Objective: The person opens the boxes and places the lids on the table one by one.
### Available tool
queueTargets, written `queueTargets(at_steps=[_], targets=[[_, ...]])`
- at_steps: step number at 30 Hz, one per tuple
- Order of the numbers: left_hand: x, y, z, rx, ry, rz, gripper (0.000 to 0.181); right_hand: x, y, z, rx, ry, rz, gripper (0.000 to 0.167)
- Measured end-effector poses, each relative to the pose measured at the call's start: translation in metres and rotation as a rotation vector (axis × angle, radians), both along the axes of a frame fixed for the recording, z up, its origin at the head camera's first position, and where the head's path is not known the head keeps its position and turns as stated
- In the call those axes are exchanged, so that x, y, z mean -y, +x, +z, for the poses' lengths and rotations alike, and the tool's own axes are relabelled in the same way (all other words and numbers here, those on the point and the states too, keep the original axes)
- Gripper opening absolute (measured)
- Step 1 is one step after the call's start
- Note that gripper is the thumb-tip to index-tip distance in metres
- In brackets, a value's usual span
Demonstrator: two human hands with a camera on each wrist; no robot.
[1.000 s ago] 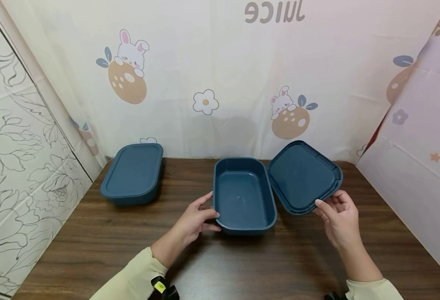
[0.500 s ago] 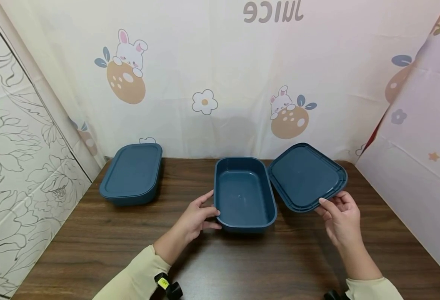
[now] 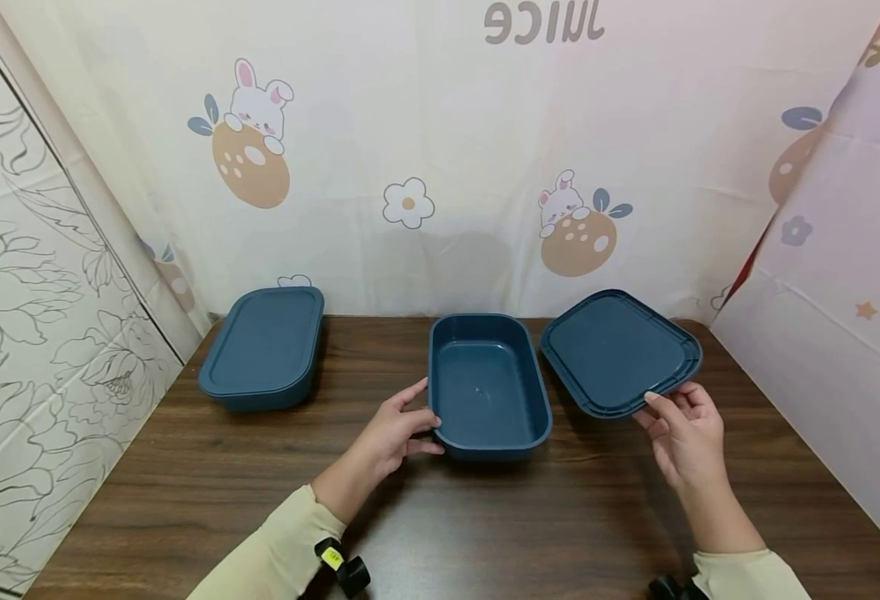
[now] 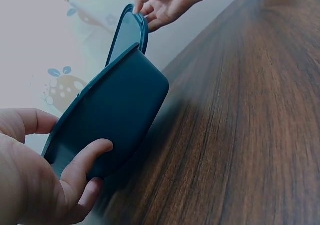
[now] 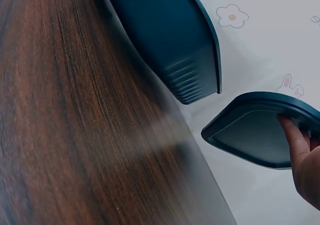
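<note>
An uncovered, dark blue rectangular food container (image 3: 488, 396) stands on the table with nothing inside. My left hand (image 3: 387, 433) holds its near left corner, fingers spread along the wall and rim; in the left wrist view, fingers of that hand (image 4: 82, 167) lie against the outer wall. To the right, my right hand (image 3: 683, 437) pinches the near corner of a matching lid (image 3: 620, 354). That lid is held tilted, its grooved edge showing, beside the container with a narrow gap between them. The right wrist view also shows the lid (image 5: 250, 135) in the hand.
A second blue container with its lid on (image 3: 263, 346) stands at the table's back left. A printed curtain (image 3: 410, 125) hangs right behind the wooden table (image 3: 485, 533). Patterned side panels flank it left and right.
The right hand has moved the lid slightly rightward, away from the container, and tipped it a little flatter. My left hand keeps its hold on the container, which has hardly moved.
</note>
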State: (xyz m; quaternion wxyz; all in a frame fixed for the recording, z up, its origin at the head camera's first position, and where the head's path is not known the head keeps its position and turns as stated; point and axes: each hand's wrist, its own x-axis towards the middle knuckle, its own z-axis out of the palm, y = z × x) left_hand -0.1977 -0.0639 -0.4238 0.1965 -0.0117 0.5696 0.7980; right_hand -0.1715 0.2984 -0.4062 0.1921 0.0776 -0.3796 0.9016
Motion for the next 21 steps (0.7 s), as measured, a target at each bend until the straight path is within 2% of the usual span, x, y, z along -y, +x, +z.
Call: queueTargets(at_steps=[12, 21], targets=[[-0.004, -0.006, -0.001, 0.03, -0.014, 0.004, 0.078, -0.002, -0.006, -0.002, -0.015, -0.097, 0.028, 0.026], [-0.012, -0.013, -0.002, 0.035, -0.014, 0.002, 0.078, -0.004, -0.012, -0.004, 0.0, -0.127, 0.027, 0.027]])
